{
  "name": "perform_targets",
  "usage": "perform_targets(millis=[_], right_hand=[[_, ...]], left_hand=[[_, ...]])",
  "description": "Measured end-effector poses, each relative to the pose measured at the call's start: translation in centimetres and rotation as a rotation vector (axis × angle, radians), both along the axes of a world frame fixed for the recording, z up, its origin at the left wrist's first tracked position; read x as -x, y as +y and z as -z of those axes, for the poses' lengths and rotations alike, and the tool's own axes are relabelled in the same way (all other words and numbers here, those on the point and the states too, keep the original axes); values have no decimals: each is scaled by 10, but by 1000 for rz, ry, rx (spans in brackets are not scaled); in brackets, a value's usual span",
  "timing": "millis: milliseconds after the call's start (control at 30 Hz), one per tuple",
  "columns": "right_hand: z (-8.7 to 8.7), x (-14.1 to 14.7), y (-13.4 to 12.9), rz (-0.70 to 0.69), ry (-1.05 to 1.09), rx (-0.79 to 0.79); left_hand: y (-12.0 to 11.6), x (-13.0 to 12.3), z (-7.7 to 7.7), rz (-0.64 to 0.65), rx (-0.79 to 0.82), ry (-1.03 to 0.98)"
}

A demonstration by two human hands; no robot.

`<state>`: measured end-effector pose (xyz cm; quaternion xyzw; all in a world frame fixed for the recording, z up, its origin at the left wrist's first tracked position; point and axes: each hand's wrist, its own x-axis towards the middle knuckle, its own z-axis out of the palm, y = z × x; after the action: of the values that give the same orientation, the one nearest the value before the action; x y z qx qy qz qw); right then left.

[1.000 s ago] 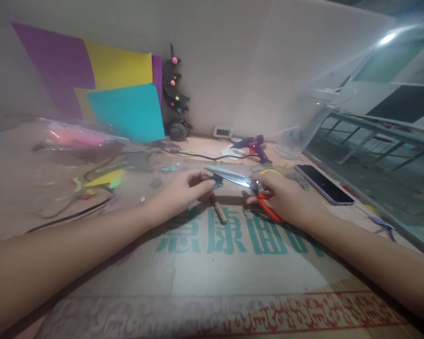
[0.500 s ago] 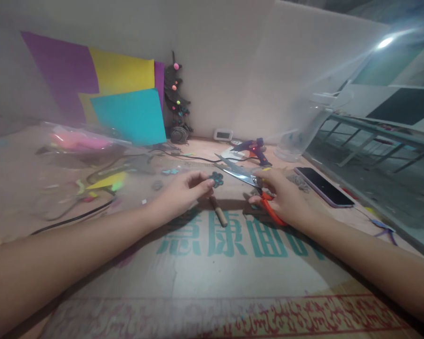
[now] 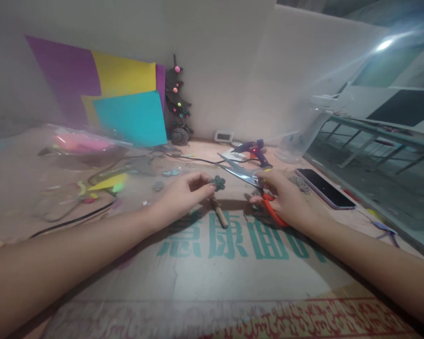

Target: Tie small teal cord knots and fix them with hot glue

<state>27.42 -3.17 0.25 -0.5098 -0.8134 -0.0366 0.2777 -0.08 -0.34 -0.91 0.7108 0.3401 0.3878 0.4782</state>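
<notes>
Between the thumb and fingers of my left hand (image 3: 194, 190) is a small dark green flower (image 3: 219, 182) with rounded petals. My right hand (image 3: 282, 195) grips a pair of scissors (image 3: 243, 175) by the orange-red handles. The blades are parted and point left, a little above and to the right of the flower, apart from it. Just below my left fingertips a short brown stick (image 3: 219, 214) lies on the printed sheet (image 3: 212, 278); its upper end is partly hidden.
A purple glue gun (image 3: 252, 151) with a lit red light rests at the back. A phone (image 3: 325, 188) lies at the right. Coloured sheets (image 3: 130, 117) and a decorated dark tree (image 3: 177, 94) lean on the wall. At left are a pink-filled bag (image 3: 85, 141) and a black cable (image 3: 74, 219).
The flower has turned slightly in my left fingers, so its petals face me more. The scissors and my right hand stay nearly the same; the view has shifted slightly.
</notes>
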Motion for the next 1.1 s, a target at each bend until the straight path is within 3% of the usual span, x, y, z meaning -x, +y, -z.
perform_targets(millis=[267, 533, 833, 967, 1100], right_hand=[[9, -6, 11, 135, 259, 78], [5, -3, 10, 179, 222, 74], [6, -3, 12, 104, 255, 94], [7, -3, 15, 106, 234, 83], [9, -3, 18, 74, 225, 114]], left_hand=[[3, 1, 1, -51, -30, 59], [3, 1, 1, -25, 19, 19], [0, 1, -4, -87, -54, 202], [-1, 5, -16, -26, -96, 366], [-9, 10, -42, 51, -177, 481]])
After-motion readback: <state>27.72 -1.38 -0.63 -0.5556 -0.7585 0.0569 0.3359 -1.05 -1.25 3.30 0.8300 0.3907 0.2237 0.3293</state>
